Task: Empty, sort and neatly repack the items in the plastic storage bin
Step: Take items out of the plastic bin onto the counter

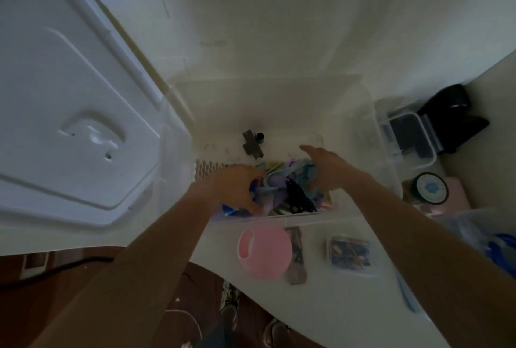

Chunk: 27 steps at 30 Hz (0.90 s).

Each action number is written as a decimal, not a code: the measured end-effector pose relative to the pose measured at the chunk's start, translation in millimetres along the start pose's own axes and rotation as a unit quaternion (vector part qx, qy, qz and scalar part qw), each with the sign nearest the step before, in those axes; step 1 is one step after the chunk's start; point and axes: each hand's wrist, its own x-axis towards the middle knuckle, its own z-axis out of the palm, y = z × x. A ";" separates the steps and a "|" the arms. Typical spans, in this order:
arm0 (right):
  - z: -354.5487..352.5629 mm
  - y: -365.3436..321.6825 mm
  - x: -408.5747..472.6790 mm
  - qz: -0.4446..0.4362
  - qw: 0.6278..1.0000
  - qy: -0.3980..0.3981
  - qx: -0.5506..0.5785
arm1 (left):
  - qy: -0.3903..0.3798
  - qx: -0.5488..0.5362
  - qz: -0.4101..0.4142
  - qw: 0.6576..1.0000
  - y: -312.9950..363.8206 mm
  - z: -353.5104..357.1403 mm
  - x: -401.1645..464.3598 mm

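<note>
A clear plastic storage bin (371,113) stands on the white table, and both my arms reach into it. At its near end lies a heap of pastel blue and purple items (279,180) mixed with black pieces. My left hand (237,183) grips the left side of that heap. My right hand (326,166) presses on its right side, index finger pointing away. A dark clip-like piece (251,145) and a small dark cylinder (260,137) lie farther back on the bin floor. A white honeycomb-patterned piece (208,170) shows at the left.
The bin's white lid (69,96) leans at the left. In front of the bin lie a pink round object (265,252), a dark flat strip (296,258) and a clear box of colourful bits (350,252). To the right: a smaller clear container (410,135), a black object (452,113), a round tin (431,188).
</note>
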 end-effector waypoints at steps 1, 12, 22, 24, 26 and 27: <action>4.4 1.9 6.3 0.001 1.000 -0.005 -0.025 | -0.011 -0.007 0.003 1.000 -3.5 2.6 2.8; -21.0 23.3 -19.7 -0.010 0.990 0.119 0.081 | 0.118 -0.058 -0.066 0.989 -42.9 -2.1 17.3; -24.7 5.2 -57.0 0.069 0.857 0.070 0.505 | 0.237 -0.374 -0.193 0.875 -51.0 -8.7 21.0; -24.2 -1.7 -64.5 0.082 0.828 0.065 0.551 | 0.228 -0.460 -0.193 0.836 -45.1 -10.3 17.1; -27.8 -7.8 -75.9 0.099 0.792 0.065 0.599 | 0.222 -0.518 -0.180 0.806 -34.1 -15.0 11.3; -30.6 -9.0 -82.7 0.106 0.780 0.071 0.613 | 0.215 -0.547 -0.168 0.792 -26.4 -18.6 8.1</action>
